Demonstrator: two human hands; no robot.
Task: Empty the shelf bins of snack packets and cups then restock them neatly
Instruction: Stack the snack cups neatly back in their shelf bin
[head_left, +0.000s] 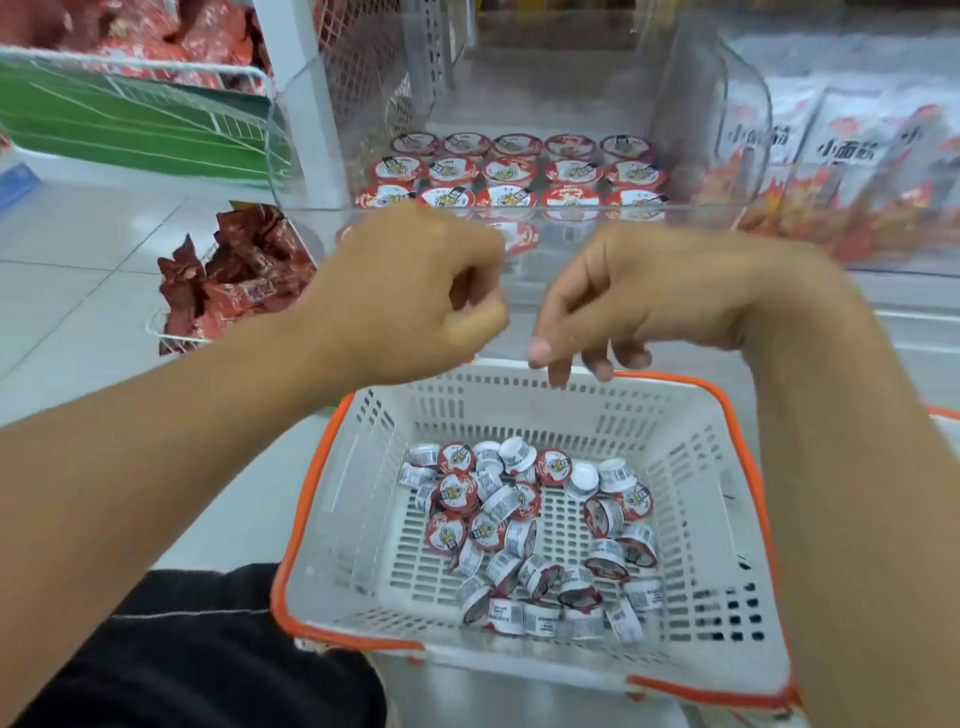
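Note:
A clear plastic shelf bin holds small red-lidded cups set upright in neat rows. Below it stands a white basket with an orange rim, and several of the same cups lie jumbled on its floor. My left hand hovers in front of the bin's front edge with its fingers curled into a fist, and I see nothing in it. My right hand hangs beside it over the basket's far rim, fingers drooping loosely and holding nothing.
A wire basket of dark red snack packets sits low on the left, and another sits higher up. White and red packets fill the bin on the right. My dark-trousered knee is beside the basket on a pale tiled floor.

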